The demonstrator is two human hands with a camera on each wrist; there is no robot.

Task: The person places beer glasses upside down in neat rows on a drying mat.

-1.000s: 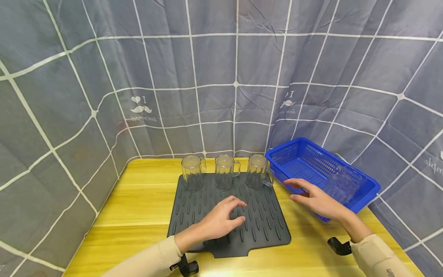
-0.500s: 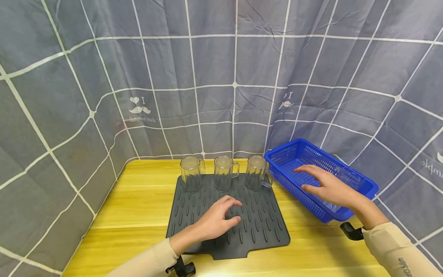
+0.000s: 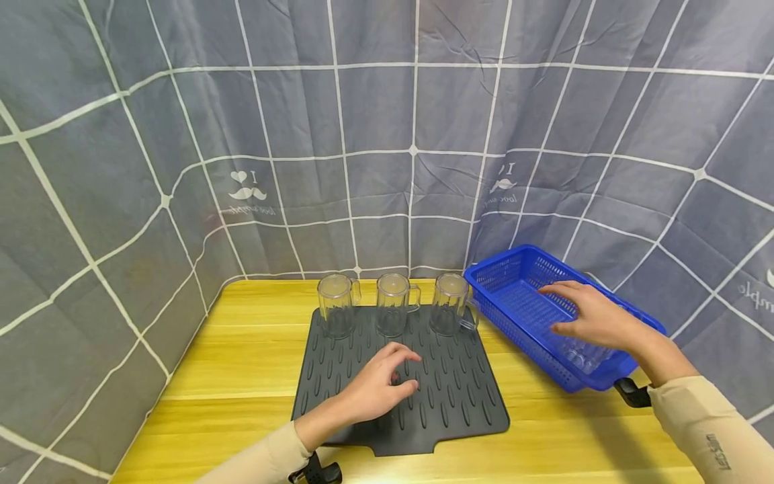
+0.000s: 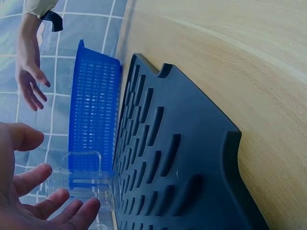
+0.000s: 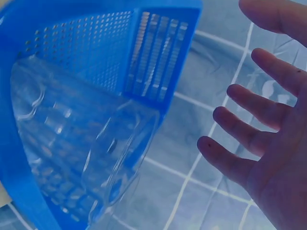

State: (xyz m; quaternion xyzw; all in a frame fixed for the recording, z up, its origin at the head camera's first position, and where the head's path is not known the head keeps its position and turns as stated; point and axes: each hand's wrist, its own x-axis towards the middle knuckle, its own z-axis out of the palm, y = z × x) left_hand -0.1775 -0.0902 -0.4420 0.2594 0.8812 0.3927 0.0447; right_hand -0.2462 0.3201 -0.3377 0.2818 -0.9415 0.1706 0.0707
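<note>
My right hand (image 3: pixel 595 316) hangs over the blue plastic basket (image 3: pixel 502 321), fingers spread and holding nothing. Under it, clear glass mugs (image 3: pixel 583 353) lie in the basket's near end, partly hidden by the hand; the right wrist view shows a clear mug (image 5: pixel 91 134) close up there. My left hand (image 3: pixel 377 386) hovers over the dark grey ribbed drying mat (image 3: pixel 447 396), its fingers loosely bent around air. Along the mat's far edge stand three clear mugs upside down: a left one (image 3: pixel 336 306), a middle one (image 3: pixel 393 306) and a right one (image 3: pixel 449 306), handles to the right.
The mat lies on a yellow wood-grain table (image 3: pixel 242 363). A grey curtain with white grid lines (image 3: pixel 375 181) surrounds the table at the back and sides. The basket stands right of the mat, its left corner close to the right mug's handle.
My right hand has moved right, from the basket's left side to over its near right end. The left hand has stayed almost in place over the mat.
</note>
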